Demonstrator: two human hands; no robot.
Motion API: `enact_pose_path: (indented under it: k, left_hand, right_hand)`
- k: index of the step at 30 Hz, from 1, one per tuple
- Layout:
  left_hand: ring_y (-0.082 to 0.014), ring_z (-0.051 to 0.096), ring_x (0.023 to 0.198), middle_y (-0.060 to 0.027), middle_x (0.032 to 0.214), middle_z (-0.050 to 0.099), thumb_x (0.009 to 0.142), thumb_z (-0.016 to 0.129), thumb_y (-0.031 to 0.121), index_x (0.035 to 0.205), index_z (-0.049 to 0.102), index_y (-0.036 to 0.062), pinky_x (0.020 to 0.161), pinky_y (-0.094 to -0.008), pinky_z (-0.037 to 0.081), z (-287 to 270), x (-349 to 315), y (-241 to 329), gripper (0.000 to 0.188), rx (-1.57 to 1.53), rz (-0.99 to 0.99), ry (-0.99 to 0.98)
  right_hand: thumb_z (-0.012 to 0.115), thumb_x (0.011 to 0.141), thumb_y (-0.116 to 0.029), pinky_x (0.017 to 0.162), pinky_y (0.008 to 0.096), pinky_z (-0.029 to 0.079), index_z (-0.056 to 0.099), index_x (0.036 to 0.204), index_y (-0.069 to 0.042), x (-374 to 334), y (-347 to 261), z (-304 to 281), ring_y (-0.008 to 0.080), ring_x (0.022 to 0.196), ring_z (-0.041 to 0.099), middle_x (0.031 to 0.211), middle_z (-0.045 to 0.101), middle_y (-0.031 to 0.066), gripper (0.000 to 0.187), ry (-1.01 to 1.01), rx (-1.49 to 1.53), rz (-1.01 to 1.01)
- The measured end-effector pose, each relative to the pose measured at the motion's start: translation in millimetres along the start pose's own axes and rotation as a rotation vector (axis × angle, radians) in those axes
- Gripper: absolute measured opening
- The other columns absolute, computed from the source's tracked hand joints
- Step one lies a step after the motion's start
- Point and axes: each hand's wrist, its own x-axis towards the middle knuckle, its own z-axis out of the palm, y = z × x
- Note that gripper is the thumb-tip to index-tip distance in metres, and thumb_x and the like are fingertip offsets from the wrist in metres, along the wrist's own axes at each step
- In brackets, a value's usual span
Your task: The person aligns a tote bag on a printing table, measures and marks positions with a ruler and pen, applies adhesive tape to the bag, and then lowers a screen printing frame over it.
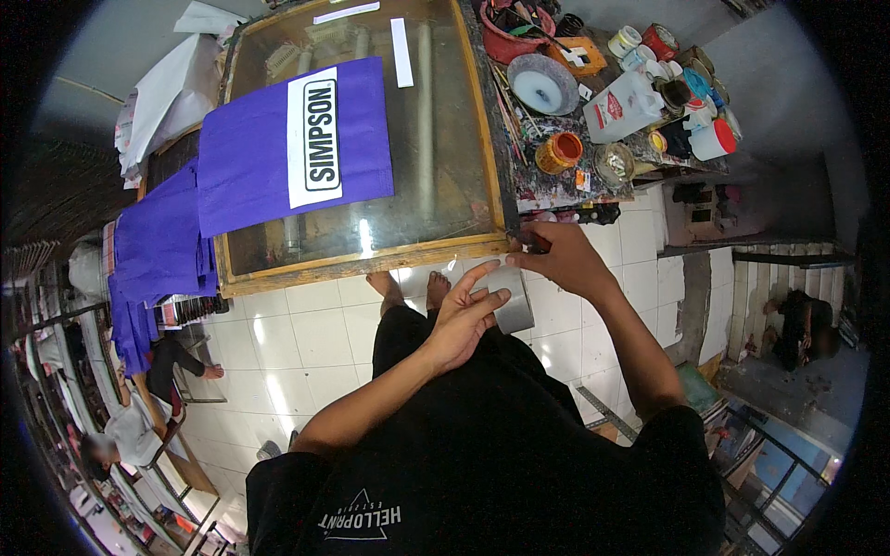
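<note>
My right hand [567,262] is at the near right corner of the glass-topped table [352,262]. Its thumb and fingers are closed around a small dark, reddish thing [536,243], mostly hidden by the fingers. Just left of it and lower, in front of my body, is my left hand [461,324]. Its index finger points toward my right fingertips, the thumb stands apart, and the other fingers are partly bent. Beside the left thumb shows a flat grey thing [513,301] whose kind I cannot tell. A purple bag [250,171] with a white printed panel lies flat on the glass.
White strips [401,53] lie on the glass. More purple bags [153,241] hang at the left edge. A stained side table [542,199] carries an orange-rimmed jar [558,153], a bowl [544,85] and a plastic jug [623,107]. People sit at the far left [134,431] and right [802,329].
</note>
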Motion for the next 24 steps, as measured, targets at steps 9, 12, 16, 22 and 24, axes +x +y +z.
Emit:
enact_pose_path:
  k: [9,12,16,22,24]
  left_hand:
    - [-0.0121,0.068,0.099,-0.0060,0.111,0.070,0.100,0.063,0.003,0.151,0.045,0.0108,0.085,-0.0283,0.055,-12.2,5.6,-11.9,0.054,0.150,0.002,0.009]
    - [-0.0133,0.068,0.097,-0.0067,0.110,0.071,0.097,0.069,0.005,0.151,0.045,0.0076,0.084,-0.0290,0.055,-1.5,5.4,-1.2,0.059,0.365,-0.092,0.140]
    - [-0.0166,0.068,0.101,-0.0107,0.117,0.071,0.095,0.072,0.008,0.150,0.044,0.0033,0.086,-0.0318,0.055,1.5,9.3,-5.1,0.062,0.276,-0.118,0.219]
    - [-0.0175,0.067,0.102,-0.0133,0.120,0.071,0.095,0.072,0.010,0.152,0.042,0.0037,0.080,-0.0317,0.053,1.7,18.8,-6.5,0.065,0.148,-0.097,0.219]
    - [-0.0169,0.066,0.100,-0.0131,0.119,0.072,0.095,0.072,0.010,0.153,0.041,0.0041,0.077,-0.0311,0.051,-0.5,19.6,-7.2,0.066,0.156,-0.096,0.212]
  right_hand:
    - [0.077,0.084,-0.027,0.079,0.0469,0.052,0.074,0.098,0.001,22.9,-20.0,-3.8,0.0392,0.085,0.070,0.087,0.071,0.0235,0.032,-0.218,-0.367,-0.037]
    - [0.076,0.085,-0.029,0.080,0.0499,0.052,0.074,0.096,0.001,23.4,-29.0,-3.6,0.0415,0.088,0.070,0.088,0.071,0.0240,0.032,-0.248,-0.483,-0.092]
    - [0.079,0.084,-0.030,0.072,0.0466,0.051,0.073,0.091,0.001,30.5,-16.7,5.1,0.0382,0.079,0.068,0.079,0.069,0.0197,0.032,-0.139,-0.604,-0.160]
    - [0.079,0.085,-0.033,0.074,0.0483,0.052,0.072,0.091,0.000,38.3,-9.5,7.6,0.0392,0.082,0.069,0.080,0.070,0.0197,0.034,-0.073,-0.566,-0.156]
    - [0.081,0.084,-0.032,0.074,0.0480,0.052,0.071,0.093,0.000,35.7,-8.9,9.3,0.0387,0.082,0.069,0.083,0.070,0.0194,0.035,-0.054,-0.553,-0.157]
